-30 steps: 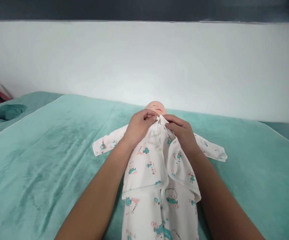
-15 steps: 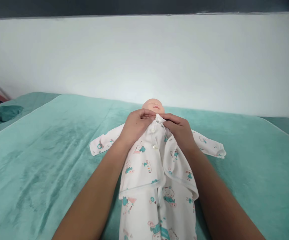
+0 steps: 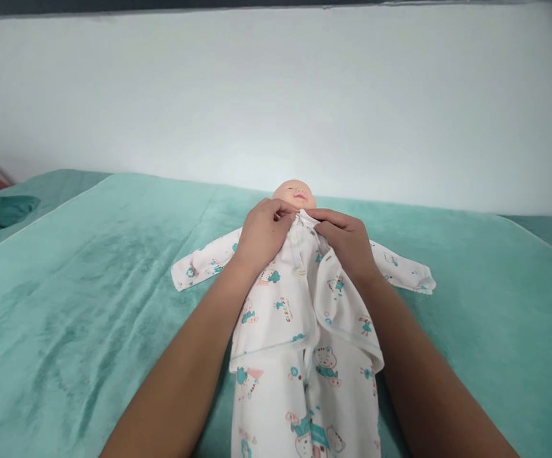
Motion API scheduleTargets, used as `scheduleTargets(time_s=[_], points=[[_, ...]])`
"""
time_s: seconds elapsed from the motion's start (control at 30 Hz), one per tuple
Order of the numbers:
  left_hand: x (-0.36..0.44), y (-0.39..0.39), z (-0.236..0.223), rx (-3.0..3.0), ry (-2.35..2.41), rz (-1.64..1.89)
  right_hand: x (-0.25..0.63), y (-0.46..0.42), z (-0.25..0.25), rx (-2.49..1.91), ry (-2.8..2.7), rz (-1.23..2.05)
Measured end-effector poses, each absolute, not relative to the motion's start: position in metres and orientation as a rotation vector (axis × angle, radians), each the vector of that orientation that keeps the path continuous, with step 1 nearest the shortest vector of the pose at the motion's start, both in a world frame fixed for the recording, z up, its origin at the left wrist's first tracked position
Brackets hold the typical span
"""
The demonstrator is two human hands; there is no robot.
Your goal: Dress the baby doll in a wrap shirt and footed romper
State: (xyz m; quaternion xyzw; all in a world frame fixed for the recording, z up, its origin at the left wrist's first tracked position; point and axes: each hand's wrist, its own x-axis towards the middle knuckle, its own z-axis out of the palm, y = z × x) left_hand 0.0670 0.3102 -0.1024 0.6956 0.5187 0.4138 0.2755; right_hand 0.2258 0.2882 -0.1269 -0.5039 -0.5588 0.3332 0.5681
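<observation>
Collar (image 3: 307, 218) higher in view — between hands (image 3: 263, 235) (image 3: 350, 242)

I record no text legible with certainty. On the front of the white printed jacket (image 3: 269, 331), I note small coloured lettering (image 3: 284, 310) running lengthwise, too small for me to read. I can read no brand or number.
</observation>
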Motion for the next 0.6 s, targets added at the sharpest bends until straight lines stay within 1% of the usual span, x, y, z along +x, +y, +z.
scheduleTargets(time_s=[0.27, 0.47, 0.6], points=[[0.0663, 0.3082, -0.1009, 1.861, 1.383, 1.126, 0.2251, 0.2884, -0.1272, -1.223, -1.274, 0.75], [0.0636, 0.3098, -0.0982, 1.967, 1.359, 1.049, 0.2246, 0.2882, -0.1269, -1.225, -1.268, 0.735], [0.0651, 0.3105, -0.1005, 1.919, 1.381, 1.107, 0.2247, 0.2875, -0.1261, -1.233, -1.276, 0.731]])
